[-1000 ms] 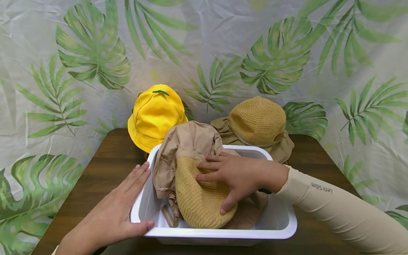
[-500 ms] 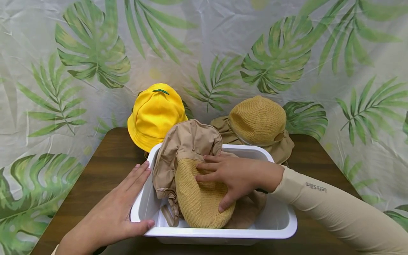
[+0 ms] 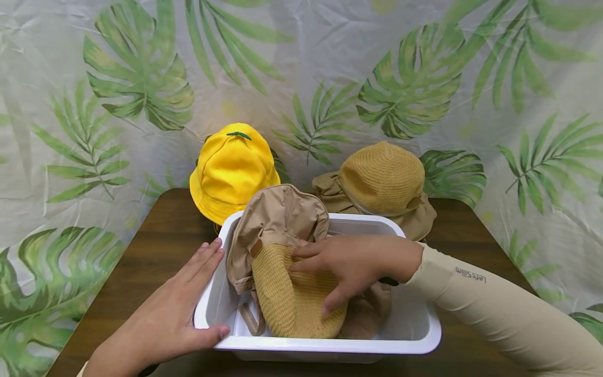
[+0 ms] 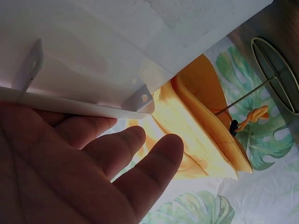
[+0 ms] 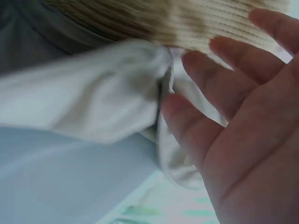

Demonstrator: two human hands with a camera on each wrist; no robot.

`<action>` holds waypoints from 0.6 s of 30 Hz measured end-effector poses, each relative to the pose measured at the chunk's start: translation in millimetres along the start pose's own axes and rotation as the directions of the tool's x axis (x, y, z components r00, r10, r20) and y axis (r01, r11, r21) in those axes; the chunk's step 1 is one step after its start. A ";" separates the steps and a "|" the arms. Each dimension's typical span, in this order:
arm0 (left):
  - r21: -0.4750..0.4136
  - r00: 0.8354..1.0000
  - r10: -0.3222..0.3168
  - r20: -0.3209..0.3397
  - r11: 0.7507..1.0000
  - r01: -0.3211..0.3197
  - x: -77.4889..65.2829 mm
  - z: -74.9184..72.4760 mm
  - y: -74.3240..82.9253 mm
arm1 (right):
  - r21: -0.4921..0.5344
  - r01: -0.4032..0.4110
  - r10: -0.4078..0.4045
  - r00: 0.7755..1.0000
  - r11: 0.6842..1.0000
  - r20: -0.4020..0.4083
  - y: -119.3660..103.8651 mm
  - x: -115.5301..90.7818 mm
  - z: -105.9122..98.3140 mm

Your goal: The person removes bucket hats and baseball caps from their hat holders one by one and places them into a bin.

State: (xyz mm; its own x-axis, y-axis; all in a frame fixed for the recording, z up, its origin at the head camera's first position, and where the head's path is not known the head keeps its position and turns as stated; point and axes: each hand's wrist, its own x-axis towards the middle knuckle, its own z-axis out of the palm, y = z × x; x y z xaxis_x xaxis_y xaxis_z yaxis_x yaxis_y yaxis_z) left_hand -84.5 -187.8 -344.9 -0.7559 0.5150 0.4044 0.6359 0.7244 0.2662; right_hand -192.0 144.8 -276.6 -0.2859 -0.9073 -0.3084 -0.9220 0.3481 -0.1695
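Observation:
In the head view, a sun hat with a straw-coloured knit crown and a wide beige cloth brim lies in a white plastic tub. Its brim leans up over the tub's back left rim. My right hand presses on the crown with fingers spread; the right wrist view shows those fingers extended beside beige cloth. More brown cloth lies beneath, partly hidden by the hand. My left hand rests against the tub's left corner, thumb along the front rim. The left wrist view has its fingers extended under the rim.
Behind the tub, a yellow bucket hat stands at the left on a wire stand. A similar knit-crowned hat sits at the back right. All stand on a dark wooden table, with a leaf-print cloth behind.
Under my right hand the knit crown has shifted slightly left and the brim's top has dropped a little. A small brown tag now shows at the band. My left hand has stayed still.

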 end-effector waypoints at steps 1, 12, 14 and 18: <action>0.001 1.000 0.002 -0.002 1.000 -0.002 0.2 -0.1 0.2 | 0.001 0.006 -0.006 1.000 1.000 -0.016 -1.0 -2.4 -3.5; 0.008 1.000 -0.012 0.015 1.000 0.012 2.3 -1.5 0.9 | -0.082 0.015 -0.040 0.947 0.997 -0.319 20.3 -3.8 -42.2; 0.004 1.000 -0.013 0.017 1.000 0.012 2.3 -1.9 1.2 | -0.087 -0.017 -0.012 0.946 0.996 -0.323 26.7 3.3 -46.2; -0.005 1.000 -0.014 0.021 1.000 0.014 1.7 -2.6 2.4 | -0.089 -0.038 0.010 0.956 0.995 -0.293 37.2 20.9 -49.6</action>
State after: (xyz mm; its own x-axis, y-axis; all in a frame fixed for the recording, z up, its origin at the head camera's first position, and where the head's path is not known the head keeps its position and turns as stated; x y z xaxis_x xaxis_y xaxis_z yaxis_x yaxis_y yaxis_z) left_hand -83.9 -186.4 -341.3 -0.7681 0.5142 0.3817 0.6257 0.7293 0.2766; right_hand -245.2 127.1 -242.9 -0.3595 -0.9329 -0.0221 -0.9300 0.3601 -0.0737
